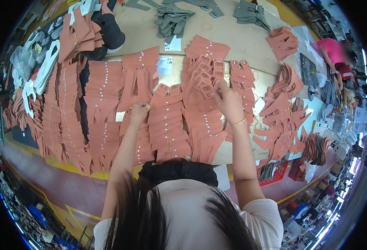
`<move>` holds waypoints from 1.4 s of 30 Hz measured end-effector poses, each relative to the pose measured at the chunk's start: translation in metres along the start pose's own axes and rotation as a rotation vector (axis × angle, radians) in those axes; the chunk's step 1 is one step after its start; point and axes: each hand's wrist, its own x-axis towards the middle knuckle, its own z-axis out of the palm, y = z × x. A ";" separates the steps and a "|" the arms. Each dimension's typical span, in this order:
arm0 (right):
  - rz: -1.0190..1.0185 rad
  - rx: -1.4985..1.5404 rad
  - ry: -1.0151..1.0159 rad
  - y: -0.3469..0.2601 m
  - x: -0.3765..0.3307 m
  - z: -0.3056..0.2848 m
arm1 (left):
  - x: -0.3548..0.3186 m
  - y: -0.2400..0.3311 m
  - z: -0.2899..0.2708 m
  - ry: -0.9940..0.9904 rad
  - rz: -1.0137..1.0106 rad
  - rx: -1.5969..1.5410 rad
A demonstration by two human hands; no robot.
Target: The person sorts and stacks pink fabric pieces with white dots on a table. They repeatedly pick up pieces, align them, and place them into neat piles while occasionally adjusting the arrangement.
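Observation:
My right hand [230, 101] is curled over a stack of terracotta buckled shoe pieces [205, 88], its thumb and fingertips closed on the edge of a piece beside a covered buckle. To its left, my left hand [140, 111] is pinched closed over the terracotta strips; what is between its fingers is too small to make out. Between my hands lies a row of overlapping terracotta pieces [169, 125] with two buckles at its far end. Left of my left hand, terracotta cut pieces [103, 93] with small white labels are fanned out in columns.
Dark green buckled pieces [173, 18] lie at the far side of the table [223, 27]. A black cylindrical object [110, 32] stands back left, near white pieces [47, 68]. Loose terracotta pieces [281, 114] are heaped at right, above a red basket [275, 175]. Another person [333, 52] is far right.

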 end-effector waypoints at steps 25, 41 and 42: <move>0.012 -0.072 0.382 0.051 0.009 0.042 | -0.023 0.027 0.002 0.164 0.251 -0.035; 0.028 0.053 0.182 0.035 -0.018 0.026 | -0.035 0.059 0.019 0.043 0.352 0.015; 0.002 0.072 0.169 0.025 -0.019 0.016 | -0.032 0.053 0.017 0.057 0.348 -0.004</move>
